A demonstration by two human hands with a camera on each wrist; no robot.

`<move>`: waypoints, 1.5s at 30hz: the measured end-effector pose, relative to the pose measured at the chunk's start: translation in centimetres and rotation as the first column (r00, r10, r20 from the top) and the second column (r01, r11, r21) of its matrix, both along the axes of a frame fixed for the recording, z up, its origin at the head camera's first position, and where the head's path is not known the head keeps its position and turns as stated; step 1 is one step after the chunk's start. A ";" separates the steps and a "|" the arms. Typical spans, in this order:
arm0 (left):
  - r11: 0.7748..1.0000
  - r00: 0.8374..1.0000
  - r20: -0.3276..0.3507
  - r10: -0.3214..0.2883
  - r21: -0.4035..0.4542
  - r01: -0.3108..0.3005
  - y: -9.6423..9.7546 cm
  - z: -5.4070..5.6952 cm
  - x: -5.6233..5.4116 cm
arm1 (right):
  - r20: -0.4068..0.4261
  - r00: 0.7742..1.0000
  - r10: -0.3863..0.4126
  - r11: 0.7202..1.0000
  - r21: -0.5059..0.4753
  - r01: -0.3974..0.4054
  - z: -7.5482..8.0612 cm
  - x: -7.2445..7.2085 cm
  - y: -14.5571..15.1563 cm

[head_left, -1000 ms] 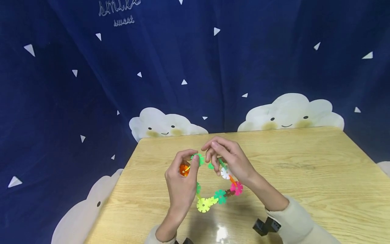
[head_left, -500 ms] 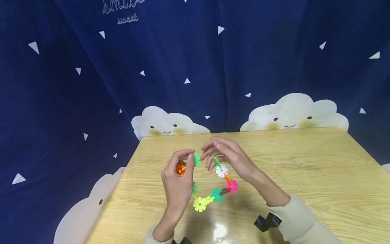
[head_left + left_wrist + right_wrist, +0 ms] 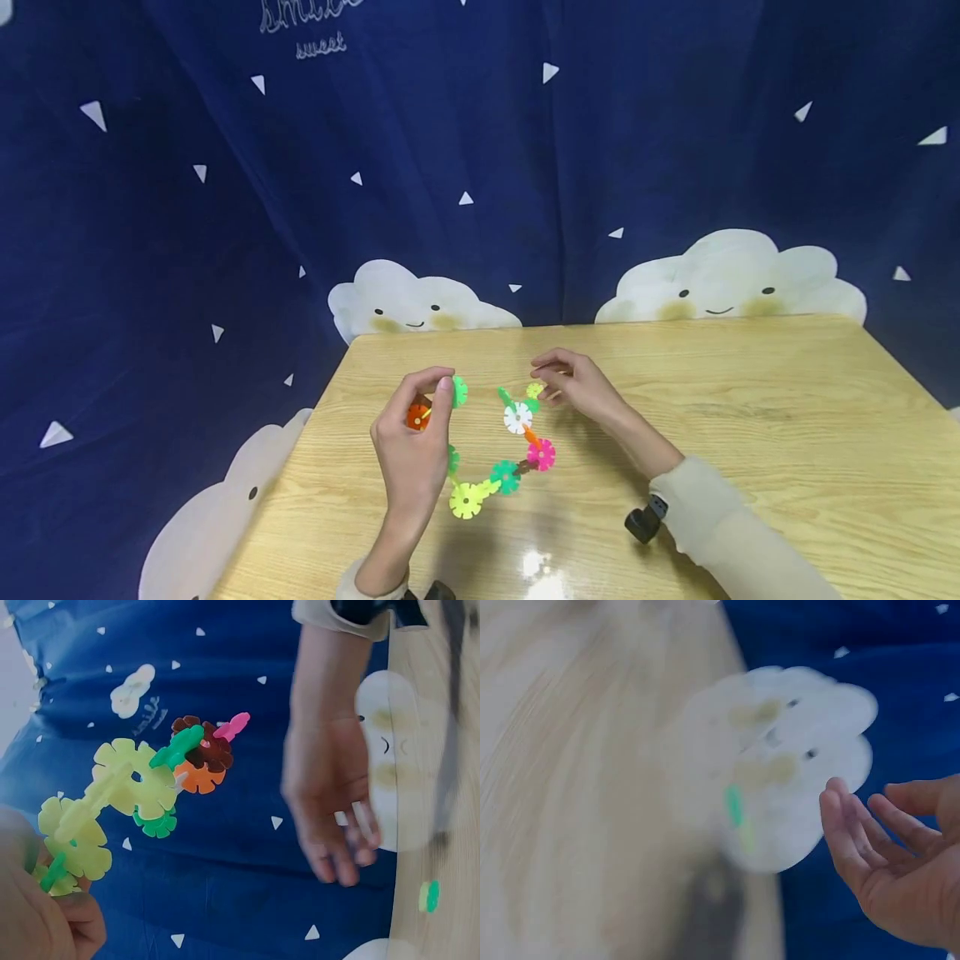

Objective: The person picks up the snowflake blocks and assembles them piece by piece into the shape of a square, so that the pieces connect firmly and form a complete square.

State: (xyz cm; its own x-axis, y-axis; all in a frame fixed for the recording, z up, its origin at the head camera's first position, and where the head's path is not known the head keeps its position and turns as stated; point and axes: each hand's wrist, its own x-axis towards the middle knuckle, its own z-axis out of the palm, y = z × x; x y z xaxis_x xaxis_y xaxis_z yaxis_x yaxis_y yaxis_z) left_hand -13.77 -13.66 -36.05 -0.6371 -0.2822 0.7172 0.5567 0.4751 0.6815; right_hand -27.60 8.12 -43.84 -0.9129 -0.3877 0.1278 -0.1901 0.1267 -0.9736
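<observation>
My left hand [image 3: 411, 442] pinches one end of a chain of interlocking plastic snowflake discs [image 3: 466, 500] and holds it above the table. The chain curves in an open loop through yellow, green, brown, pink, orange and white discs, with a green disc [image 3: 505, 398] at its far end. In the left wrist view the chain's yellow discs [image 3: 139, 784] stand near the left fingers. My right hand [image 3: 588, 390] hovers apart from the chain with relaxed fingers and nothing held. Close to its fingertips a loose yellow disc [image 3: 534, 391] and green disc [image 3: 532, 405] lie on the table.
A light wooden table [image 3: 750, 433] spreads under both hands. Behind it hangs a dark blue curtain [image 3: 420, 125] printed with white clouds and triangles. Black wrist cameras [image 3: 645, 521] sit at the sleeves.
The left hand has shifted left with the chain. The right hand has drawn away from the chain's far end, to the right, and the loose yellow and green discs now show more.
</observation>
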 end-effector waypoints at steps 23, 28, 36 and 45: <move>1.000 1.000 0.004 0.025 0.014 -0.025 -0.6 0.2 -0.2 | -0.044 0.989 0.141 0.942 0.312 -0.120 -6.4 -2.5 -1.1; 1.000 1.000 0.003 0.012 0.013 -0.012 -0.5 0.3 -0.3 | -0.068 0.989 0.132 0.937 0.335 -0.102 -6.5 -2.5 -1.2; 1.000 1.000 -0.010 0.007 0.011 -0.007 -0.2 0.4 -0.3 | -0.068 0.987 0.144 0.919 0.379 -0.107 -6.0 -1.9 -0.5; 1.000 1.000 -0.012 -0.004 0.003 0.004 0.1 0.4 -0.3 | -0.106 0.981 0.160 0.928 0.356 -0.113 -5.9 -1.8 1.2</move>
